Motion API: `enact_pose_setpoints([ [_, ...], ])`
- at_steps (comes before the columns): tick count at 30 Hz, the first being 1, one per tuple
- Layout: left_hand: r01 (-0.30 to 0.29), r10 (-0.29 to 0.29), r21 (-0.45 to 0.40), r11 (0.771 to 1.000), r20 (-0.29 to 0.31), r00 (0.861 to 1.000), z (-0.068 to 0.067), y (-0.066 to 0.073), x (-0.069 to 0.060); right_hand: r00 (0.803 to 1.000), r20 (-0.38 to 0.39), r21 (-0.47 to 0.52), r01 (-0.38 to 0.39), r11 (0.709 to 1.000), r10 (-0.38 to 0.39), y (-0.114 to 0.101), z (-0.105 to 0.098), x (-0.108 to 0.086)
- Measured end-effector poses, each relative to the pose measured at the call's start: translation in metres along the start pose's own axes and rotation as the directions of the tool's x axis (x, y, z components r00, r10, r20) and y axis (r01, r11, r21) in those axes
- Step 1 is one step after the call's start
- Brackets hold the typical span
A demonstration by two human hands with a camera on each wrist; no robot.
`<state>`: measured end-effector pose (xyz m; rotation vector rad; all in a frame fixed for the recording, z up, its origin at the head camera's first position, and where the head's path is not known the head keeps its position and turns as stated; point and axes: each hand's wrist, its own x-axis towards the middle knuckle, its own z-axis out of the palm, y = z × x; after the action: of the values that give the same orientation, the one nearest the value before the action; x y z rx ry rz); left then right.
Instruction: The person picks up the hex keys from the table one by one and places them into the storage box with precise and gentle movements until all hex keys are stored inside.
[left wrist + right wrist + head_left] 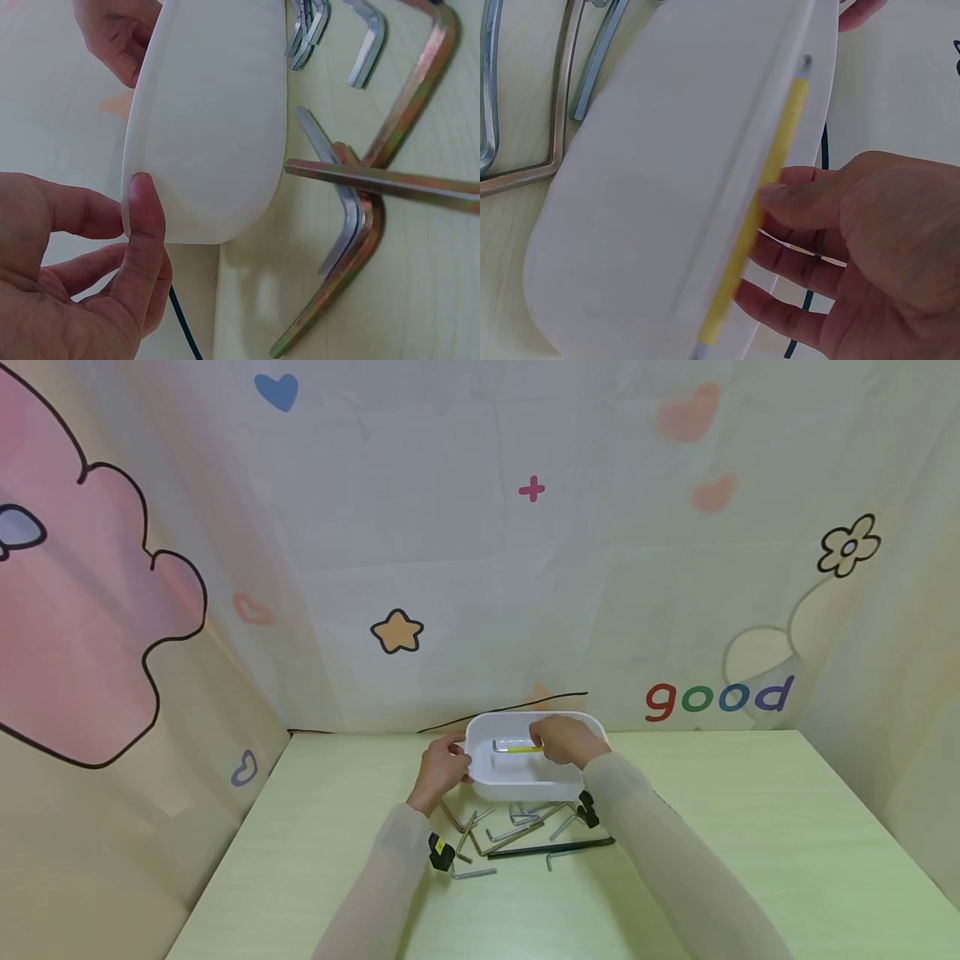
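Note:
My left hand (440, 770) pinches the left rim of a white plastic tub (525, 792), thumb outside and fingers at the edge. Over the tub's inside, my right hand (567, 742) holds a hex key (759, 214) with a yellow sleeve between thumb and fingers. Its bent silver end points left in the head view. Just in front of the tub lie several loose hex keys, among them a bronze-coloured one (411, 94), small silver ones (365, 45) and a long black one (551, 848). Part of the tub's right side is hidden behind my right hand.
The pale green table (315, 877) meets a printed cloth backdrop (487, 568) right behind the tub. A silver hex key (474, 873) lies nearest the front left of the pile. Black wrist devices (441, 852) sit by both sleeves.

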<state>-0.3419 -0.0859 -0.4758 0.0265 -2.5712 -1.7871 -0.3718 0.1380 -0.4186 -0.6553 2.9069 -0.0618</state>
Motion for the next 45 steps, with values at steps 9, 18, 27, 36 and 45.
enact_pose_setpoints([
  [9,0.014,-0.014,-0.018,1.0,0.02,1.0,0.0,0.003,0.001,1.0,-0.013,0.013,-0.007,1.0,0.007,-0.001,-0.004,-0.003],
  [18,0.011,-0.011,-0.018,1.0,0.02,1.0,-0.001,0.0,0.0,0.997,-0.079,-0.017,0.02,1.0,-0.021,-0.003,-0.003,-0.014],
  [27,0.007,-0.006,-0.016,1.0,0.005,1.0,0.001,0.002,0.0,0.984,-0.171,-0.062,0.044,0.997,-0.054,-0.01,-0.005,-0.033],
  [36,0.014,-0.014,-0.005,1.0,0.0,1.0,0.001,0.002,0.001,0.957,-0.267,-0.075,0.098,0.992,-0.114,-0.027,-0.006,-0.056],
  [45,0.01,-0.01,-0.002,1.0,-0.006,1.0,0.001,0.001,-0.001,0.912,-0.371,-0.113,0.144,0.983,-0.176,-0.035,0.002,-0.081],
])
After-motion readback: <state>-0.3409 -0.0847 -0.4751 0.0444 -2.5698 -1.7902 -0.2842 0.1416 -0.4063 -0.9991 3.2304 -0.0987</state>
